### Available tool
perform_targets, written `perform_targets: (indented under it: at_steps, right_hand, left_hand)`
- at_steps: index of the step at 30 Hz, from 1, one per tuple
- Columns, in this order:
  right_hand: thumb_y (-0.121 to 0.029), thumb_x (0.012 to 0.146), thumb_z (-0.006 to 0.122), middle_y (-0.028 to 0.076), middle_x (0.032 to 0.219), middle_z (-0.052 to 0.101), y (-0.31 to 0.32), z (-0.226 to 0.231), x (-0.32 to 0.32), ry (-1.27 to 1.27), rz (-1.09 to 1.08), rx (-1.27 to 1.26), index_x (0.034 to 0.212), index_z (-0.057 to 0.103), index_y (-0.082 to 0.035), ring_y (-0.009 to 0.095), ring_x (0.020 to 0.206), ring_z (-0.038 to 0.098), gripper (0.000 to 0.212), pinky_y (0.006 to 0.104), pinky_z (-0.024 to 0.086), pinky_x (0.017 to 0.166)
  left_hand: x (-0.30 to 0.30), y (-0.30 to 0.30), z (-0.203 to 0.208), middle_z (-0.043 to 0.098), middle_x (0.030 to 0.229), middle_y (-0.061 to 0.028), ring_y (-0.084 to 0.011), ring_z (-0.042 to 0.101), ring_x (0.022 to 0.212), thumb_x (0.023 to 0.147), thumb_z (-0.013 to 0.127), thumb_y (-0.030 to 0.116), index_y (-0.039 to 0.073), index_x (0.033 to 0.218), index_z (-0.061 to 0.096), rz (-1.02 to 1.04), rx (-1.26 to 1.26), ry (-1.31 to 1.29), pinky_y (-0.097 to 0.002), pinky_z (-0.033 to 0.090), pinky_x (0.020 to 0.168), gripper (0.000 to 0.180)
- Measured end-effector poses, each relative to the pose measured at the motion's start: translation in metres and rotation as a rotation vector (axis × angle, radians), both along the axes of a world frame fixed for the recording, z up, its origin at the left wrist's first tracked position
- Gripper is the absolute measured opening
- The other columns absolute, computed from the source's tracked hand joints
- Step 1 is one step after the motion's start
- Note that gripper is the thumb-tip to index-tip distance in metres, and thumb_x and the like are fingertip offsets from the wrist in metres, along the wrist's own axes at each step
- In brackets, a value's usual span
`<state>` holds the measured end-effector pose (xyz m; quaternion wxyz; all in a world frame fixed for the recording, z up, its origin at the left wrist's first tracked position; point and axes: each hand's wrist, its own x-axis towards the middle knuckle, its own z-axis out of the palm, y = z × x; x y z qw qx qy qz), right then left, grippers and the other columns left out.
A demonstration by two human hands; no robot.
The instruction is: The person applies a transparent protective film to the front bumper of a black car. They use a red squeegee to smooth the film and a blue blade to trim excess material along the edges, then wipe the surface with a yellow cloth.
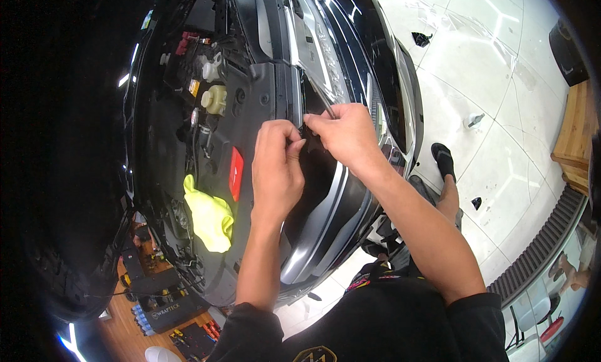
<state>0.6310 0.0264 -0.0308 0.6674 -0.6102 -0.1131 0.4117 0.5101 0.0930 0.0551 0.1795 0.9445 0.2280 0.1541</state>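
Note:
Both my hands work close together over the front edge of a dark car (325, 186) with its hood raised. My left hand (275, 165) has curled fingers, thumb and forefinger pinched at the edge of a glossy black panel (316, 165). Just right of it, my right hand (347, 135) also pinches, its fingertips at the same dark edge. A thin dark strip runs up from the right fingers; whether it is held or part of the car is unclear. Whatever lies between the fingertips is too small to make out.
Left of my hands, a red squeegee (236, 174) and a bright yellow cloth (211, 218) lie on the engine-bay cover. A cream reservoir (215, 99) sits farther up. Black scraps (421, 39) are on the white tiled floor, with wooden steps (575, 127) at right.

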Motion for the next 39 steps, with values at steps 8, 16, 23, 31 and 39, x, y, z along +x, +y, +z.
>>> perform_targets:
  at_steps: [8,16,23,31,39]
  right_hand:
    - [-0.035,0.090,0.084,0.014,0.064,0.070,0.000,0.000,0.002,0.016,0.017,-0.025,0.078,0.077,0.000,0.023,0.057,0.065,0.038,0.0412,0.051,0.061]
    - [-0.032,0.097,0.080,0.009,0.064,0.066,-0.027,-0.002,-0.001,-0.086,0.016,0.085,0.089,0.074,-0.001,0.018,0.059,0.062,0.032,0.0372,0.049,0.060]
    - [-0.020,0.113,0.060,0.001,0.083,0.058,-0.098,0.043,-0.069,-0.210,0.228,0.204,0.117,0.068,-0.001,0.009,0.080,0.054,0.021,0.0296,0.047,0.072]
    - [-0.019,0.112,0.062,-0.001,0.084,0.061,-0.067,0.079,-0.149,-0.242,0.507,0.275,0.120,0.072,0.002,0.006,0.078,0.053,0.025,0.0274,0.046,0.070]
    - [-0.024,0.111,0.065,-0.008,0.082,0.058,-0.019,0.098,-0.158,-0.311,0.399,0.213,0.115,0.077,-0.004,0.001,0.068,0.046,0.024,0.0216,0.036,0.058]
  left_hand:
    - [-0.011,-0.005,0.002,0.059,0.104,-0.0144,-0.0293,0.060,0.094,0.094,0.061,-0.015,0.000,0.105,0.056,-0.042,0.046,-0.002,-0.0354,0.050,0.088,0.019]
    - [-0.049,0.031,0.036,0.064,0.113,-0.0124,-0.0277,0.063,0.100,0.101,0.063,-0.006,-0.001,0.109,0.066,0.226,0.121,-0.134,-0.0349,0.051,0.092,0.010]
    - [-0.114,0.044,0.066,0.054,0.166,-0.0195,-0.0352,0.043,0.159,0.106,0.071,0.020,0.001,0.139,0.073,0.363,-0.001,0.096,-0.0452,0.029,0.131,0.039]
    - [-0.182,0.064,0.038,0.073,0.116,-0.0115,-0.0162,0.075,0.091,0.102,0.070,-0.002,-0.002,0.115,0.079,0.561,-0.134,-0.540,-0.0274,0.061,0.078,0.016]
    - [-0.162,0.097,0.043,0.059,0.160,-0.0208,-0.0259,0.074,0.125,0.092,0.075,-0.004,0.010,0.153,0.064,0.407,-0.564,-0.513,-0.0380,0.059,0.103,0.063]
